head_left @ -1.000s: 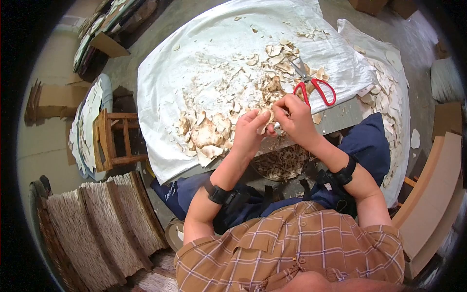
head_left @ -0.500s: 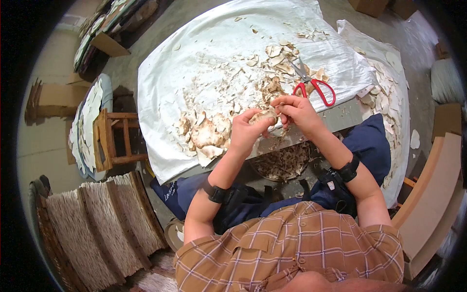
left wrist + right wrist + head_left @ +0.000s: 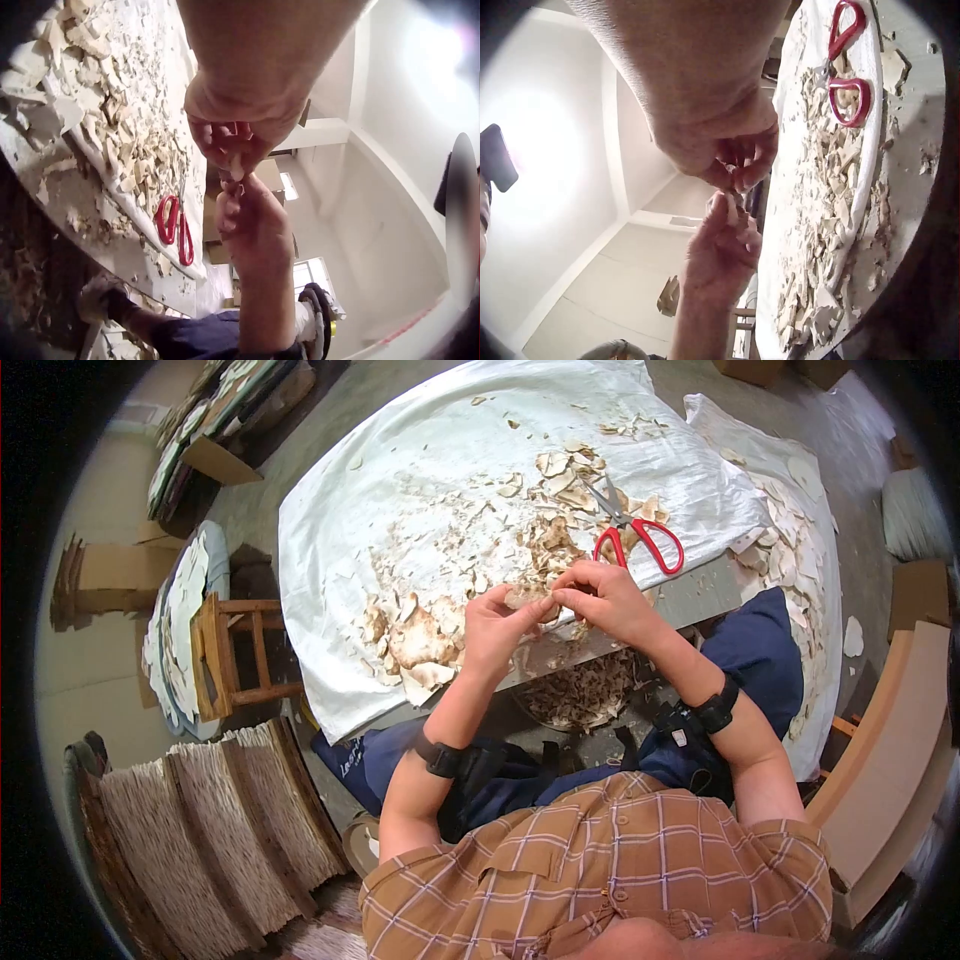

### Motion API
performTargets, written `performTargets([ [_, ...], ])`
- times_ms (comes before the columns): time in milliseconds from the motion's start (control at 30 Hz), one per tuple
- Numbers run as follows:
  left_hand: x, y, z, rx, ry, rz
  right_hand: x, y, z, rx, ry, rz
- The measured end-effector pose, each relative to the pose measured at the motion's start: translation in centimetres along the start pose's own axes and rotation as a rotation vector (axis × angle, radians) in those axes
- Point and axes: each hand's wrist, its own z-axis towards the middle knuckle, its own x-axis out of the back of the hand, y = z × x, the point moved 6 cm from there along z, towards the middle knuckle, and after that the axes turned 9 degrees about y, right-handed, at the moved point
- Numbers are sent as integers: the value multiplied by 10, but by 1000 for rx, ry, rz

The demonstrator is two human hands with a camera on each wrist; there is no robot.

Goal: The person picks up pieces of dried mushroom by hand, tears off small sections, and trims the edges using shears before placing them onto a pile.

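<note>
My left hand (image 3: 492,632) holds a thin, pale, brown-edged flake (image 3: 522,597) between thumb and fingers, over the near edge of the cloth-covered table. Thumb and forefinger of my right hand (image 3: 612,603) pinch at the flake's edge, right at the left thumb tip. In the left wrist view the fingertips of both hands meet, and the fingers mostly hide the flake. Red-handled scissors (image 3: 622,520) lie with blades parted on the cloth, just beyond the right hand. Larger pale and brown pieces (image 3: 420,643) are heaped left of the left hand.
Scraps litter the white cloth (image 3: 330,550). Below the table edge is a round container of shavings (image 3: 580,695). More pale pieces lie on a sheet (image 3: 790,560) at the right. A wooden stool (image 3: 250,650) stands at left, near stacked trays (image 3: 180,840).
The hands drew slightly apart at the fingertips half a second ago and now meet again, a little further left. The head view has shifted slightly. The scissors still lie on the cloth.
</note>
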Motion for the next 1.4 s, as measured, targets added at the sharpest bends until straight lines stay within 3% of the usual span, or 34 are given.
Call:
performTargets([
  [33, 0, 3, 1, -14, -25, 57, -3, 5, -1, -82, -23, 42],
  [167, -2, 4, 2, -8, -142, 341, -5, 4, -2, -68, -36, 130],
  [267, 1, -3, 3, -12, -164, 338, -1, -6, -1, 56, -65, 17],
  [333, 2, -3, 3, -38, -171, 313, -4, 2, -2, -180, -124, 109],
  [367, 1, -1, 2, -65, -178, 287, -4, 3, -2, -181, -123, 110],
  [433, 0, 1, -1, -97, -147, 396, 0, -10, -1, 156, -23, -74],
  [467, 0, 3, -3, -131, -115, 504, -2, -8, -1, 155, -21, -73],
  [533, -5, 5, -6, -83, -94, 518, -2, -18, -7, 416, 64, -251],
  [700, -4, -6, -2, 32, -51, 488, -13, -19, -21, 576, 185, -457],
  [767, -6, -12, -3, 197, -27, 59, -14, -22, -21, 610, 218, -475],
  [867, -11, -18, -2, 261, -29, -156, -6, -23, -15, 546, 323, -353],
  [967, -11, -15, -3, 255, -2, -178, 1, -17, -8, 520, 446, -286],
  [1033, -8, -17, -2, 250, -12, -178, 5, 21, 2, -42, 364, 42],
  [1067, -7, -18, -1, 245, -24, -178, 11, 23, 6, -42, 364, 42],
  [1133, -4, -18, -3, 264, -23, -168, 21, 40, 12, -382, 372, 433],
  [1200, -4, -20, -3, 283, -24, -155, 23, 50, 17, -377, 341, 422],
  [1267, -3, -22, -2, 300, 1, -195, 29, 31, 22, 88, 426, -219],
  [1300, -3, -22, -2, 300, 1, -194, 29, 30, 23, 88, 428, -218],
  [1367, -3, -21, 1, 306, 23, -260, 21, -3, 18, 601, 506, -570],
  [1400, -2, -20, 1, 305, 24, -259, 19, -6, 18, 602, 506, -570],
])
